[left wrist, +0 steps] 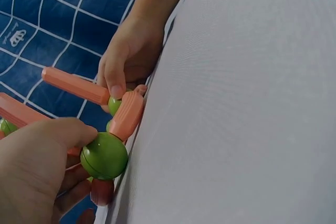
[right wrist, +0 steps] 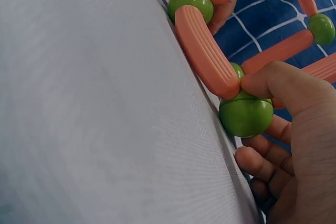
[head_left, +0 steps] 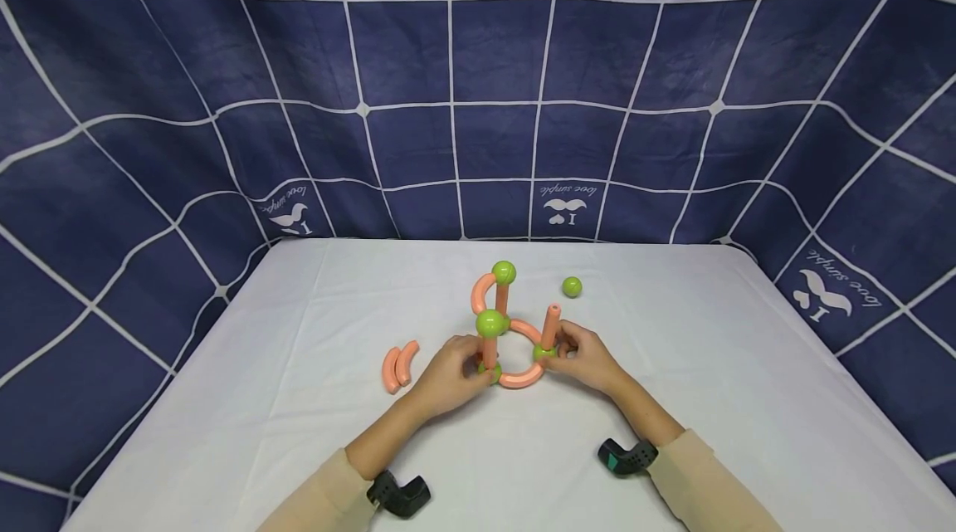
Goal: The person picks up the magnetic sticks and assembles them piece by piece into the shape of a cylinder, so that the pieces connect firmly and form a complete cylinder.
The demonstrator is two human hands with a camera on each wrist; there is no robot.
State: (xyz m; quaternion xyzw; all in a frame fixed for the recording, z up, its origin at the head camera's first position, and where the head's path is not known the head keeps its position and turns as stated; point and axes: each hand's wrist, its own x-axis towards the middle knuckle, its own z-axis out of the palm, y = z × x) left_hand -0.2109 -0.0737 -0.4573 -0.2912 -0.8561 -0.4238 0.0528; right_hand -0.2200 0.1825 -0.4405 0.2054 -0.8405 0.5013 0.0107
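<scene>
Between my hands stands a frame of orange rods and green balls. Its base is a ring of curved orange rods [head_left: 523, 378] joined by green balls. My left hand [head_left: 448, 376] pinches the near left green ball [left wrist: 105, 156], below an upright rod [head_left: 489, 352] topped by another green ball [head_left: 490, 324]. On the other side, my right hand [head_left: 590, 359] pinches the right green ball [right wrist: 247, 115], from which a bare-topped straight rod [head_left: 551, 326] rises. At the back, a curved rod [head_left: 481, 294] meets a high green ball [head_left: 504, 272]. Fingers hide part of the left joint.
Two loose curved orange rods [head_left: 397, 366] lie side by side left of the frame. A single green ball [head_left: 572, 287] lies behind and to the right. The white-covered table [head_left: 709, 333] backs onto a blue checked curtain [head_left: 493, 142].
</scene>
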